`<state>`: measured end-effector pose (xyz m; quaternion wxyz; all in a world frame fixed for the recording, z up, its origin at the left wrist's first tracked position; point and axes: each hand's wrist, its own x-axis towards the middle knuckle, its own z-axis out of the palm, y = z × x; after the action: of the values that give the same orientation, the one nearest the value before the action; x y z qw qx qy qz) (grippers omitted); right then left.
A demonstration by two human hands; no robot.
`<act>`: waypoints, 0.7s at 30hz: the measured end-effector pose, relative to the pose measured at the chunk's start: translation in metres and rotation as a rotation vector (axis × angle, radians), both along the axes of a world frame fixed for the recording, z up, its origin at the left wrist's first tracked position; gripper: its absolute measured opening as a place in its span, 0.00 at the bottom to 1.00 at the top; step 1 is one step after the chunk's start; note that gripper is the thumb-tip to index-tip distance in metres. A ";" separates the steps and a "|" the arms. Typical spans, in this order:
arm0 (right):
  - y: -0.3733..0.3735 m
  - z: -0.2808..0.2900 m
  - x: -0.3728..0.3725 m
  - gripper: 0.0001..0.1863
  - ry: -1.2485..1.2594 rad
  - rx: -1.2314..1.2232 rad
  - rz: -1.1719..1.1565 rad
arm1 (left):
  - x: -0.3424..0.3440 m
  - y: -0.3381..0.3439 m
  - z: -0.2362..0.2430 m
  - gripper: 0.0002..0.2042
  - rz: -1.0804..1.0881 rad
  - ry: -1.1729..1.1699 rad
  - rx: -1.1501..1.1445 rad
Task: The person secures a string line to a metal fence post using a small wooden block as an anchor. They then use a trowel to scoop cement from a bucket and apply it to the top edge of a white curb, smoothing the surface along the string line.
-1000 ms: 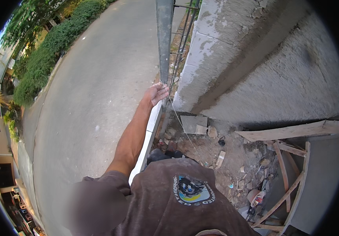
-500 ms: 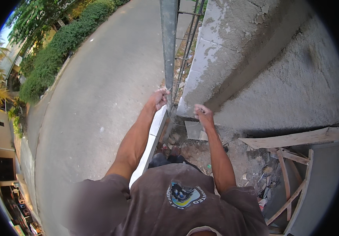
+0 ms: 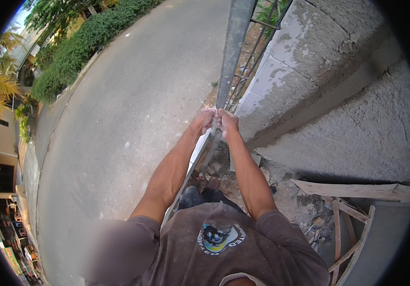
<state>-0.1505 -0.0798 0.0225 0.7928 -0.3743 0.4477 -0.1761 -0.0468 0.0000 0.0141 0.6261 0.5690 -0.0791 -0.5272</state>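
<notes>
Both hands meet at the lower end of a grey metal post (image 3: 233,57), close in front of me. My left hand (image 3: 205,120) is closed at the post's left side, its fingers pinching a thin pale string (image 3: 216,111). Just to its right, my right hand (image 3: 228,123) is also closed, thumb and fingers pressed together on the string near the post. Most of the string is hidden by the fingers. A rebar cage (image 3: 253,62) runs upright right beside the post.
A rough, partly wet plastered wall (image 3: 329,119) rises to the right. Below it lie rubble (image 3: 317,224) and a wooden frame (image 3: 352,219) with a plank (image 3: 357,189). To the left stretches a paved road (image 3: 114,105), bordered by a green hedge (image 3: 76,62).
My right hand has moved left and up to the post, beside my left hand. The string's loop between the hands no longer shows. The view has shifted, so the post appears farther right.
</notes>
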 end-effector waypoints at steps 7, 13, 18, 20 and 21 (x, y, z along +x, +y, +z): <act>-0.005 0.002 0.001 0.07 0.058 -0.105 0.023 | 0.000 0.002 0.008 0.04 0.058 0.002 -0.008; -0.013 -0.021 0.014 0.11 0.100 -0.282 -0.179 | -0.006 -0.007 0.015 0.05 0.066 -0.035 -0.010; -0.018 -0.036 0.007 0.13 0.095 -0.692 -0.161 | -0.008 -0.012 0.020 0.07 0.104 -0.124 -0.034; -0.015 -0.026 0.005 0.14 0.058 -0.619 -0.105 | -0.004 -0.011 0.023 0.07 0.115 -0.157 -0.050; -0.012 -0.015 0.004 0.14 0.029 -0.545 -0.052 | 0.000 -0.006 0.021 0.07 0.125 -0.152 -0.043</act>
<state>-0.1467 -0.0915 0.0073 0.6516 -0.5648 0.4043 -0.3050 -0.0473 -0.0063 0.0348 0.6621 0.5976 -0.1020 -0.4406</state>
